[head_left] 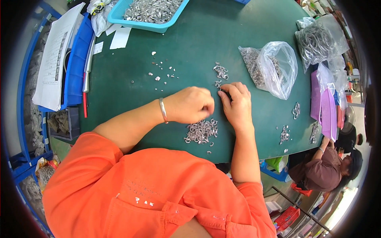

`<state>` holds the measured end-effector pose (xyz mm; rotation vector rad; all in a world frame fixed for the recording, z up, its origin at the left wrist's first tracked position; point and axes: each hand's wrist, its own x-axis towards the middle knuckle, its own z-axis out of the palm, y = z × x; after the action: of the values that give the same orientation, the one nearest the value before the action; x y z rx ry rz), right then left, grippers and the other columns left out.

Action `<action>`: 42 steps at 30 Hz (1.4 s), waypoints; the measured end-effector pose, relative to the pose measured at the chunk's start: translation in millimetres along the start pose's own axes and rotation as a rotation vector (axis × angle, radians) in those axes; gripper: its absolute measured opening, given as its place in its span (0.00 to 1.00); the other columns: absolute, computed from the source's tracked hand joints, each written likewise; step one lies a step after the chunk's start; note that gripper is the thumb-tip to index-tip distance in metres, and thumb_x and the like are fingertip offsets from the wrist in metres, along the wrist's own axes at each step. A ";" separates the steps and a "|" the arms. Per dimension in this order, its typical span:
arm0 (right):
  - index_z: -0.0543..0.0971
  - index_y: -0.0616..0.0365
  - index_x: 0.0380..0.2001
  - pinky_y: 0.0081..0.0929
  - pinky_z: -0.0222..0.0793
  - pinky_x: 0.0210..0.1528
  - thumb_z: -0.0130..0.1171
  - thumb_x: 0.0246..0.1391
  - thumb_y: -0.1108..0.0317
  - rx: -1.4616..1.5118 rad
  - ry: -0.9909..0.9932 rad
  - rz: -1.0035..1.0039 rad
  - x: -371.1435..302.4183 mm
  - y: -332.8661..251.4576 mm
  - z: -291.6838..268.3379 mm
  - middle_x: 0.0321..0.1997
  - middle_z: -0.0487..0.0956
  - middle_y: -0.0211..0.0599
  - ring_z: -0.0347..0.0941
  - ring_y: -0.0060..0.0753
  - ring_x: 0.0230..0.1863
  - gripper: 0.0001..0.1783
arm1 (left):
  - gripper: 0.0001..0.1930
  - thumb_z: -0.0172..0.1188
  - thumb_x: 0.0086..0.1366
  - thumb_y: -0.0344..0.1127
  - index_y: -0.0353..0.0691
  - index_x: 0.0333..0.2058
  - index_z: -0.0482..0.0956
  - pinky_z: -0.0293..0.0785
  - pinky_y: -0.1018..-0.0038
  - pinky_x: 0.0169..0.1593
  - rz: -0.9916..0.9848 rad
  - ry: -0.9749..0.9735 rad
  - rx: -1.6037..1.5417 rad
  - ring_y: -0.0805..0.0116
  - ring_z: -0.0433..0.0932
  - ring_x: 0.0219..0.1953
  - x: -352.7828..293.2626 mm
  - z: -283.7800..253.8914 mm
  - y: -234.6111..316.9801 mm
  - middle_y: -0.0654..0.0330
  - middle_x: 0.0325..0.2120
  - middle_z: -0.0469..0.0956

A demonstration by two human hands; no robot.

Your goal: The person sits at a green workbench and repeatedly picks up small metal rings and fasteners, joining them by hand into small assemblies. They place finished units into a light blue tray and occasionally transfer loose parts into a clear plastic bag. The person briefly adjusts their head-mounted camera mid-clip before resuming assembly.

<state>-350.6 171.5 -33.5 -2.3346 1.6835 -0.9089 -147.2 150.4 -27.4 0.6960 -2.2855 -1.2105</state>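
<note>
My left hand [190,105], a silver bangle on its wrist, is over the table with its fingers curled in and slightly blurred. Whatever it holds is hidden. A heap of small grey metal C-shaped pieces [201,131] lies just below it. To its right, my right hand [238,104] rests at the green tabletop, thumb and fingers drawn together in a pinch. Something small and dark shows at its fingertips, too small to name. Beyond these fingertips is a smaller cluster of curved metal pieces [220,71].
A turquoise basket [158,27] of metal pieces stands at the far edge. Right of my hands are an open clear bag [282,71] and a bag of larger rings [320,41]. Pale crumbs [157,78] lie left. Another person [325,168] sits beyond the table's right edge.
</note>
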 end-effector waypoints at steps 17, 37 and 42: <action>0.81 0.58 0.32 0.37 0.67 0.44 0.60 0.48 0.78 0.238 -0.057 0.043 2.2 12.7 -9.0 0.34 0.78 0.35 0.72 0.43 0.38 0.07 | 0.08 0.65 0.55 0.26 0.35 0.33 0.75 0.75 0.64 0.39 -0.099 0.245 0.324 0.53 0.78 0.35 33.6 1.3 -19.3 0.53 0.34 0.74; 0.78 0.58 0.29 0.34 0.64 0.45 0.64 0.46 0.75 0.219 0.013 0.062 -3.5 17.5 -13.9 0.33 0.77 0.35 0.72 0.41 0.40 0.06 | 0.06 0.63 0.56 0.21 0.35 0.33 0.80 0.74 0.75 0.34 -0.003 0.233 0.191 0.68 0.77 0.28 16.5 -4.6 -14.7 0.59 0.29 0.76; 0.78 0.56 0.29 0.33 0.64 0.44 0.64 0.46 0.75 0.104 0.023 -0.009 5.0 3.0 -6.5 0.36 0.76 0.33 0.71 0.41 0.42 0.06 | 0.08 0.62 0.54 0.19 0.36 0.33 0.79 0.74 0.72 0.33 0.024 0.237 0.221 0.65 0.77 0.28 15.2 -3.0 -19.4 0.58 0.29 0.76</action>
<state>-355.6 167.4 -27.5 -2.2744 1.5946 -1.0038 -152.8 129.8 -39.9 0.8403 -2.2381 -0.8230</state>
